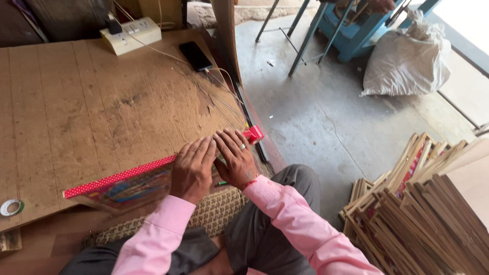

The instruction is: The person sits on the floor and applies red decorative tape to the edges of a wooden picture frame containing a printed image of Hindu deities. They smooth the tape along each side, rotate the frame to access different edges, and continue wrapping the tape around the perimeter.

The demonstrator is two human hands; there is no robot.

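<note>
A tape roll (11, 207) lies at the far left edge of the cardboard-covered worktable (76, 102). Right of it, at the table's near edge, a colourful picture panel (127, 189) rests flat, edged with red dotted tape (117, 177). The left hand (192, 168) presses flat on the panel's right part, fingers together, gripping nothing. Just beside it, the right hand (235, 158) lies flat too, fingertips on the tape's end. Behind the panel sit a power strip (131, 34) and a black phone (195, 55). Wooden frames (417, 203) are stacked on the floor, far right of the panel.
</note>
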